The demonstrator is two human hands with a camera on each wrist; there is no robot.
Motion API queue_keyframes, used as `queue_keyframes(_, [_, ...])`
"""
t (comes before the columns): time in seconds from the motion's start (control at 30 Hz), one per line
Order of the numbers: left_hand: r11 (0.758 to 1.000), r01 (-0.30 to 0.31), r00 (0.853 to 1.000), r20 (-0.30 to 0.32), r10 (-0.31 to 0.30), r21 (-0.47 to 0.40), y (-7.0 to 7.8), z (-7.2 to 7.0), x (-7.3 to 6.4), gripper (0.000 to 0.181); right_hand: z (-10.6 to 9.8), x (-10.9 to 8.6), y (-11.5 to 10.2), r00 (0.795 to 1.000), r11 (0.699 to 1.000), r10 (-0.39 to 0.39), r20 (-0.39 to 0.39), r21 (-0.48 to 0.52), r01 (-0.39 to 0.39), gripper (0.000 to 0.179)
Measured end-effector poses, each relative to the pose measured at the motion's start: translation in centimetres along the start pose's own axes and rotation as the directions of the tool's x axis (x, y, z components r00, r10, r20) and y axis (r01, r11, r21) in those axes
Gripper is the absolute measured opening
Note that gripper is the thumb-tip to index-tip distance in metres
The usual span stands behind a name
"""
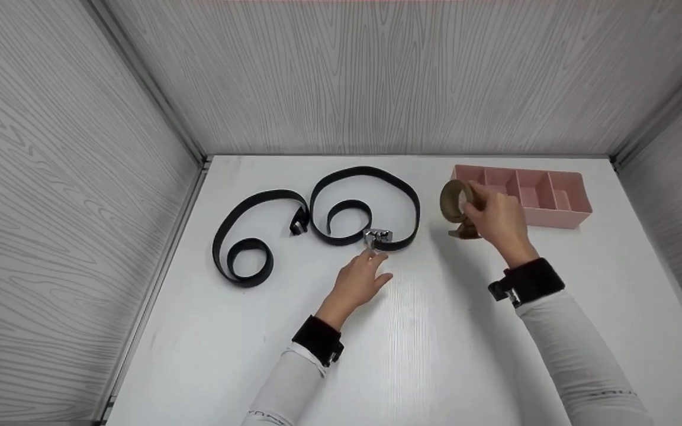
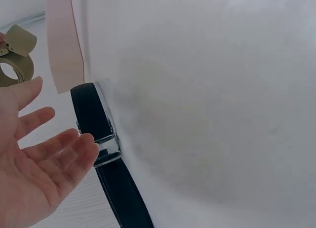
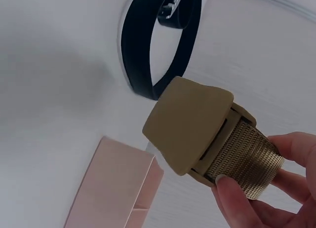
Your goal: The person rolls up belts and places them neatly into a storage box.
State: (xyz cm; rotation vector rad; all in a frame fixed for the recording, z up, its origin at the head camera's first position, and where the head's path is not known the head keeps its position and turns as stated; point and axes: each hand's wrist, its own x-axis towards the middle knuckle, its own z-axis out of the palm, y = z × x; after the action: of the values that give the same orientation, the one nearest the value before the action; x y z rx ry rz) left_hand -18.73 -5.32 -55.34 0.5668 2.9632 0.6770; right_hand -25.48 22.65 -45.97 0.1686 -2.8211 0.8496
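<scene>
Lying far left on your white surface (image 1: 400, 355): one loosely coiled black strap belt (image 1: 252, 280). Next along: one coiled black belt (image 1: 344, 241) with a shiny silver buckle (image 1: 378, 235); likely smooth and springy, best taken by the strap beside the weightier buckle. Just nearer you: your left hand (image 1: 357, 281), fingers loosely spread, holding nothing; fingertip contact with the buckle you cannot tell. Further right, held up by the tray's left end: one rolled tan woven-webbing belt (image 3: 249, 159) with a flat tan buckle plate (image 3: 190, 124); probably light, pliable, hard to break, apt to uncoil, so pinch across the roll. Your right hand (image 1: 499, 219): thumb and fingers closed around that roll. Far right: one pink four-compartment rectangular tray (image 1: 557, 218).
</scene>
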Motion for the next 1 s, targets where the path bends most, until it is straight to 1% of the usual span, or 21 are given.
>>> queue_keyframes(0.13, [0.997,0.051,0.997,0.049,-0.054,0.060,-0.9,0.3,-0.5,0.047,-0.3,2.1,1.4,0.998,0.998,0.062,-0.024,-0.010,-0.062,0.048])
queue_keyframes(0.3, [0.983,0.110,0.990,0.068,-0.120,0.146,-1.9,0.7,-1.0,0.049,-0.2,4.0,2.6,0.992,0.993,0.114,-0.050,-0.023,-0.115,0.050])
queue_keyframes(0.43, [0.976,0.131,0.988,0.062,-0.144,0.173,-2.3,0.7,-1.4,0.049,0.1,5.2,3.3,0.986,0.991,0.133,-0.104,-0.001,-0.133,0.049])
queue_keyframes(0.53, [0.974,0.136,0.987,0.061,-0.149,0.180,-2.4,0.7,-1.6,0.048,0.5,6.0,3.8,0.979,0.990,0.138,-0.150,0.000,-0.139,0.047])
queue_keyframes(0.6, [0.973,0.142,0.985,0.068,-0.157,0.180,-2.4,0.7,-1.6,0.047,0.8,6.3,4.1,0.977,0.989,0.146,-0.155,-0.001,-0.148,0.046])
queue_keyframes(0.77, [0.974,0.145,0.985,0.064,-0.158,0.173,-2.5,0.7,-1.6,0.047,1.5,6.6,4.5,0.982,0.987,0.153,-0.112,-0.031,-0.157,0.046])
queue_keyframes(0.9, [0.974,0.149,0.985,0.059,-0.161,0.168,-2.5,0.7,-1.6,0.047,1.5,6.8,4.0,0.985,0.983,0.164,-0.050,-0.075,-0.167,0.047])
queue_keyframes(1.0, [0.974,0.154,0.984,0.062,-0.166,0.168,-2.6,0.8,-1.6,0.048,1.3,6.9,3.4,0.986,0.979,0.165,0.011,-0.124,-0.162,0.047])
